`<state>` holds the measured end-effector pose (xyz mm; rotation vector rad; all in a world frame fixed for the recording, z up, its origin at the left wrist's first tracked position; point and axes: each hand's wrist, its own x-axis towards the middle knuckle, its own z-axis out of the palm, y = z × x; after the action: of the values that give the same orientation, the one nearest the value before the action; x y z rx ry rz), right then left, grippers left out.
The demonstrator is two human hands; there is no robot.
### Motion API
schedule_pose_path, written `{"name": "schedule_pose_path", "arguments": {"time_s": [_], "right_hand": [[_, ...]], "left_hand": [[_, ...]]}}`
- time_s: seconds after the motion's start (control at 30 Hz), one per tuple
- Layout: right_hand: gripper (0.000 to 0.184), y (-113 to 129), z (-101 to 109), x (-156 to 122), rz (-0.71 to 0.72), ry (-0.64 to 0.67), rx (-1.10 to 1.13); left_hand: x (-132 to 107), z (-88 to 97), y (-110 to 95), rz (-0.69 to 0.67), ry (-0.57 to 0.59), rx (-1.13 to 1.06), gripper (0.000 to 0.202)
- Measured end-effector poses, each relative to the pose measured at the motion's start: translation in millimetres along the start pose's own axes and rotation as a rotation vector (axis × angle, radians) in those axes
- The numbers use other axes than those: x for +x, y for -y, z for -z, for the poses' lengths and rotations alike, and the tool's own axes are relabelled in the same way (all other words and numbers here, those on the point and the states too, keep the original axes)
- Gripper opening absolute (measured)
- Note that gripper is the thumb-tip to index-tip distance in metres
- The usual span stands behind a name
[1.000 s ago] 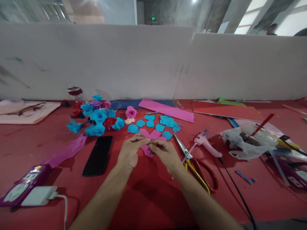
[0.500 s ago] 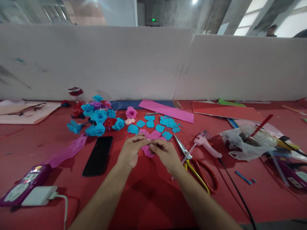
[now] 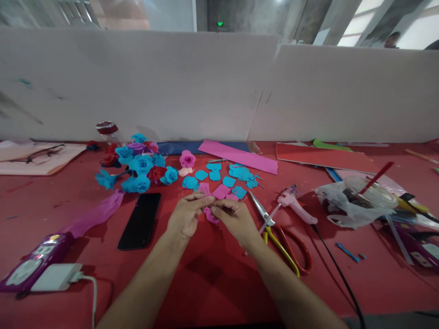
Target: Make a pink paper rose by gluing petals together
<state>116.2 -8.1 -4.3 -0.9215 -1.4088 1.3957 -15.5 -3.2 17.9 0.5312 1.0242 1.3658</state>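
Pink paper — between left hand and right hand

A black phone lies flat on the red table. Near it, a white charger with a white cord is attached to a purple power strip. Farther back at the left, glasses rest on pale paper, and a jar with a dark red lid stands before the white partition. At the right, a plastic bag surrounds a clear cup holding a slanted red straw. Beyond the partition glows a green sign.
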Motion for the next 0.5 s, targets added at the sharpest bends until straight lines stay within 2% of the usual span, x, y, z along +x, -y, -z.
{"name": "schedule_pose_path", "arguments": {"time_s": [0.27,0.5], "right_hand": [[0.013,7.8,-3.5,-2.5,0.079,-0.079,-0.191],[0.017,4.4,-1.0,-0.9,0.127,-0.091,-0.234]], "left_hand": [[-0.3,0.6,2.7,-0.058,-0.034,0.042,0.021],[-0.8,3.4,3.1,-0.101,0.091,0.166,0.015]]}}
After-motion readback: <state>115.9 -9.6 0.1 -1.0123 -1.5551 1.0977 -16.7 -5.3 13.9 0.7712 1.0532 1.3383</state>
